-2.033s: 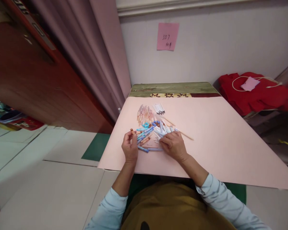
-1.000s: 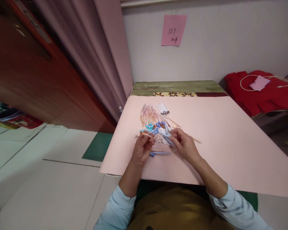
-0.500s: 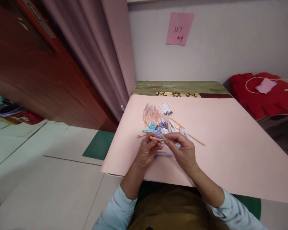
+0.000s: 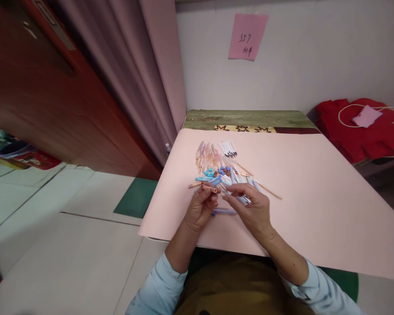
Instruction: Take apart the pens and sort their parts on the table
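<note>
My left hand (image 4: 199, 210) is closed on a short peach-orange pen barrel (image 4: 210, 189), held between thumb and fingers above the table. Close by on the right, my right hand (image 4: 254, 210) has thumb and fingertips pinched together; what lies between them is too small to make out. Beyond both hands is a loose heap of pen parts, with turquoise pieces (image 4: 210, 173) and blue pieces (image 4: 224, 170). Behind it lie a group of pale pink, clear-looking pen barrels (image 4: 206, 155) and a row of white refills (image 4: 227, 147) with black ends. A light-blue pen part (image 4: 226, 211) lies partly hidden under my wrists.
Pink paper (image 4: 302, 197) covers the table, whose green wood-patterned edge (image 4: 249, 116) shows at the back. Two thin tan sticks, one a tan stick (image 4: 269, 190), lie right of the heap. Red cloth (image 4: 364, 135) is at far right, a curtain (image 4: 144, 78) at left.
The hands have drawn slightly apart, the right shifting a little to the right. The peach-orange barrel has turned so its end points more toward me.
</note>
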